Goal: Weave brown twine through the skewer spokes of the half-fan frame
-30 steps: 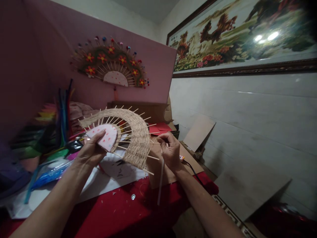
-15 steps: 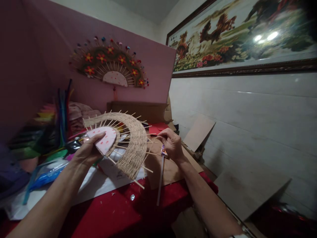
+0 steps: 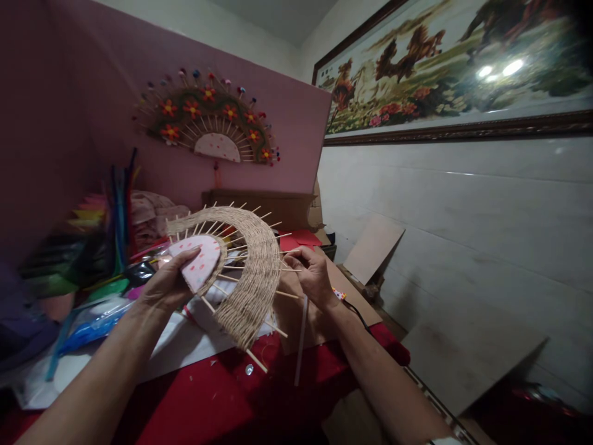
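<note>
Tilted at the centre of the frame, a woven fan (image 3: pixel 262 266) slants its long axis from upper left to lower right as I watch over the remote head camera. Left of centre, the left hand (image 3: pixel 169 287) grips the dotted hub (image 3: pixel 202 262), thumb on top, other fingers mostly hidden. The right hand (image 3: pixel 315 276), nearer the outer rim, pinches thumb and forefinger together at the stick tips (image 3: pixel 291 270); I cannot tell what they hold. From those fingers, the fan lies leftward.
</note>
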`<state>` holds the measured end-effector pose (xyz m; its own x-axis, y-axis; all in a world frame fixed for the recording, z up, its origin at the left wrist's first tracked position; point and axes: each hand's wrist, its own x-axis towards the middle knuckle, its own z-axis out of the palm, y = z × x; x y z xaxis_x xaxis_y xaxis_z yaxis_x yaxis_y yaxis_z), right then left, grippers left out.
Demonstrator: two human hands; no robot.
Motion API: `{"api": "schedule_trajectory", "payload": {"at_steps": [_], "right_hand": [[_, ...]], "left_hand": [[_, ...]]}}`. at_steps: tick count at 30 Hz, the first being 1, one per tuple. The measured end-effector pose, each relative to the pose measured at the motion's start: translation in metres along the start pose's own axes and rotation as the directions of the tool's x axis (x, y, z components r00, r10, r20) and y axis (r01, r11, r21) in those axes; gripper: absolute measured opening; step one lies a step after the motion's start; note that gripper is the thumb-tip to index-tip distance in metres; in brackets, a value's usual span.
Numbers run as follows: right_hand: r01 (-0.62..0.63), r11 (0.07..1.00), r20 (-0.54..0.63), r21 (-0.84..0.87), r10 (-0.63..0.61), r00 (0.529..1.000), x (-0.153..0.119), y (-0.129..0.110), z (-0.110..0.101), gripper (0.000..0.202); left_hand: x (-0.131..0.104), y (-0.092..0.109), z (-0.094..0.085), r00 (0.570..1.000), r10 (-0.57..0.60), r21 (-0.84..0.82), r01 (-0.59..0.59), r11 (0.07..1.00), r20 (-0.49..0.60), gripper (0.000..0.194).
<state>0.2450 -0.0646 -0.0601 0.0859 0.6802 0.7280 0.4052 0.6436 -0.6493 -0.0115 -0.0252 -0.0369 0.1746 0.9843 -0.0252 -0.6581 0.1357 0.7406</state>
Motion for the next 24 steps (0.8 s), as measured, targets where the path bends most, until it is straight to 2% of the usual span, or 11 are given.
{"api": "schedule_trajectory", "payload": {"at_steps": [4, 11, 15, 19, 24], "right_hand": [[0.034, 0.998, -0.013, -0.047, -0.035, 0.999, 0.002, -0.001, -0.001, 0.016], [0.088, 0.986, -0.063, -0.139, -0.098, 0.993, 0.006, -0.001, -0.005, 0.013], [0.148, 0.963, -0.083, -0.224, -0.171, 0.982, 0.005, -0.001, -0.007, 0.011], [0.185, 0.96, -0.02, -0.208, -0.194, 0.981, 0.009, 0.002, -0.011, 0.009], [0.129, 0.987, 0.083, -0.097, -0.121, 0.989, 0.015, 0.011, -0.017, 0.009]], "left_hand": [[0.0, 0.001, -0.001, 1.0, -0.009, -0.003, 0.009, 1.0, -0.014, 0.029], [0.001, 0.003, -0.005, 0.995, -0.088, 0.075, 0.09, 0.993, -0.039, 0.023], [0.001, 0.005, -0.004, 0.992, -0.098, 0.075, 0.104, 0.992, -0.083, 0.023], [0.0, 0.006, -0.005, 0.987, -0.113, 0.093, 0.124, 0.988, -0.118, 0.024], [0.001, 0.007, -0.009, 0.982, -0.136, 0.14, 0.154, 0.978, -0.131, 0.025]]}}
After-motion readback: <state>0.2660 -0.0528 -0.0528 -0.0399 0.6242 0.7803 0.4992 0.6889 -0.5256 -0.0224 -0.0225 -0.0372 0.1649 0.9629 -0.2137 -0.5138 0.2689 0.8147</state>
